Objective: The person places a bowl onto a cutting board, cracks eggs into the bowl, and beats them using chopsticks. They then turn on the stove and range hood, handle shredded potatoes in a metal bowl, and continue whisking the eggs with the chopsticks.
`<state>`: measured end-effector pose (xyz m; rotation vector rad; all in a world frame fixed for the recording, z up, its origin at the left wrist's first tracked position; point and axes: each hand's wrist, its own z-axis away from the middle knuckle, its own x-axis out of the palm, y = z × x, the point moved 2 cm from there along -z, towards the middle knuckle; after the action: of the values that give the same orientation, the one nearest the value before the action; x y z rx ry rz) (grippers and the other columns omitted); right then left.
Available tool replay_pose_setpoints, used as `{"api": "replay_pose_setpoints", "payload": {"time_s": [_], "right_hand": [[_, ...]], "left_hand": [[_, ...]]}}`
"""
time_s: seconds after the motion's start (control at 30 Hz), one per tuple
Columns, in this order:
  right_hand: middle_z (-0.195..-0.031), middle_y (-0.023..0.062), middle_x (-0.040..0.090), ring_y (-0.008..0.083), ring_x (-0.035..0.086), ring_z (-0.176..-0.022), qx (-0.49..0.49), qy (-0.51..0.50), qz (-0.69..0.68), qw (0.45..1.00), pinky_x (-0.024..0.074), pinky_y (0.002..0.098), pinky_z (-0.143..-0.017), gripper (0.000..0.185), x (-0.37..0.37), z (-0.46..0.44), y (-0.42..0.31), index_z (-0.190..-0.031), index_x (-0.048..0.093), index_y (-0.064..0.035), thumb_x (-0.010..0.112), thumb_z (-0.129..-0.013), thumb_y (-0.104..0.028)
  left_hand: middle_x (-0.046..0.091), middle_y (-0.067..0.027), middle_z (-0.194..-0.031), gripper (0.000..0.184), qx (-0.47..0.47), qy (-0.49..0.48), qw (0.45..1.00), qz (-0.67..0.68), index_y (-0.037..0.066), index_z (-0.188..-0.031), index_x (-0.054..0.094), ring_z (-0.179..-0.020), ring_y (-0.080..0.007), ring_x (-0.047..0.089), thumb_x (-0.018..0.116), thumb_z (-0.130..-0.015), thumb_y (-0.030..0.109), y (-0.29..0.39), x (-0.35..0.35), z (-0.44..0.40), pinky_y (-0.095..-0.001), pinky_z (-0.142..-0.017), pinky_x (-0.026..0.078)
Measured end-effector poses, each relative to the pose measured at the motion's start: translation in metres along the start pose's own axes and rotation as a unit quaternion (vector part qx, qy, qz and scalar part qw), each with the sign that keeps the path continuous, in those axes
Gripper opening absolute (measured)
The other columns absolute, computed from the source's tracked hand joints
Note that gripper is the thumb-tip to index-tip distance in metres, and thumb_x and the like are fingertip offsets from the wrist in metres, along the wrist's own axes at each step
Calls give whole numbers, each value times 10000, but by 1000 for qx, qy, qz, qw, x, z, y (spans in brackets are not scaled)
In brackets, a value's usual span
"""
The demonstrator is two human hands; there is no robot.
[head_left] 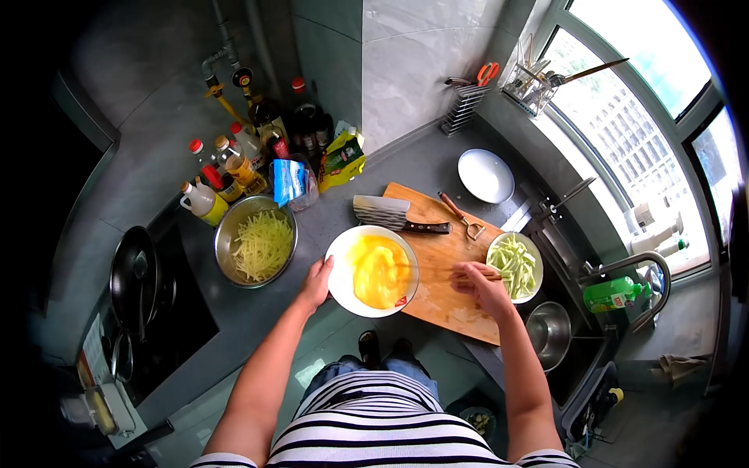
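Observation:
My left hand [317, 282] grips the rim of a white bowl [340, 269] of beaten yellow egg [381, 271], held over the counter's front edge and the left end of a wooden cutting board [437, 300]. Over the right part of that board, my right hand [485, 288] is closed around brown chopsticks [491, 276]. Just beyond it stands a white bowl [537, 265] of pale green strips [513, 267]. A cleaver [398, 215] and a peeler [462, 217] lie toward the board's back edge.
Left of me, a steel bowl [290, 253] holds shredded pale green vegetable, with several bottles [243, 170] behind it. A black wok [133, 269] sits on the stove at far left. At right are a sink with a steel basin [548, 335], a faucet [662, 269] and a white plate [485, 176].

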<state>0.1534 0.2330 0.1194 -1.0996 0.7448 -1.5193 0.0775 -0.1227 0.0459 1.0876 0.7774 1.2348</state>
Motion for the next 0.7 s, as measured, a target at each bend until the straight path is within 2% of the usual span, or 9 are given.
{"api": "replay_pose_setpoints", "payload": {"time_s": [0.07,0.17,0.3,0.33,0.43,0.47,0.57,0.6,0.7], "right_hand": [[-1021,112,635,196,625,-958,18,-47,13,999,536,341,-853,300,5,3,0,-1116,601,10,501,-971,-234],[-1022,108,635,192,624,-959,-54,55,-31,996,538,342,-849,301,0,-6,5,-1109,608,5,504,-970,-242],[-1047,110,630,193,629,-939,30,-58,-35,997,531,331,-857,300,-3,-8,12,-1129,588,3,498,-973,-237],[-1033,112,633,192,635,-917,-16,-24,-92,995,533,329,-857,297,-7,-11,17,-1131,588,1,496,-974,-233],[-1010,109,636,192,638,-904,-21,36,-58,997,534,331,-856,296,-7,-13,17,-1134,586,-2,499,-973,-235],[-1012,108,635,190,637,-907,31,-10,-29,999,530,329,-864,297,-6,-11,13,-1133,586,2,496,-974,-232],[-1011,111,637,188,636,-919,-28,19,-61,998,534,327,-858,301,-9,-12,14,-1123,592,8,499,-973,-235],[-1010,117,640,187,638,-925,-33,71,-15,997,538,329,-849,308,-11,-14,15,-1110,604,13,509,-968,-244],[-1008,117,643,191,639,-930,22,-3,33,999,535,324,-849,301,-8,-12,16,-1102,615,12,516,-966,-238]], "left_hand": [[625,-85,-1107,464,9,-8,1000,3,-21,-1235,513,-983,-134,586,405,-995,360,-2,0,-1,-270,-864,449],[624,-85,-1109,465,9,-12,1000,8,-20,-1240,510,-984,-133,586,404,-995,360,-6,0,-4,-271,-862,451],[622,-88,-1114,465,11,-21,1000,4,-14,-1247,507,-986,-138,586,408,-993,364,-8,1,-7,-276,-862,453],[622,-88,-1114,467,8,-16,1000,-1,-12,-1247,508,-986,-141,586,410,-992,367,-8,2,-8,-278,-862,453],[624,-91,-1111,474,2,-6,1000,-18,-7,-1249,509,-988,-147,587,416,-988,377,-14,2,-9,-285,-862,452],[626,-94,-1110,477,3,-9,1000,-26,-5,-1250,509,-990,-149,587,419,-987,382,-17,1,-12,-287,-862,451],[627,-104,-1115,485,-2,-18,999,-41,-4,-1254,510,-1001,-155,585,422,-984,390,-30,-2,-22,-296,-866,449],[627,-108,-1119,487,-5,-20,999,-45,-4,-1255,510,-1006,-158,584,422,-983,391,-33,-2,-24,-299,-868,448],[624,-123,-1140,485,1,-11,997,-77,-1,-1256,513,-1031,-176,582,418,-983,388,-40,-1,-29,-314,-885,444]]}}
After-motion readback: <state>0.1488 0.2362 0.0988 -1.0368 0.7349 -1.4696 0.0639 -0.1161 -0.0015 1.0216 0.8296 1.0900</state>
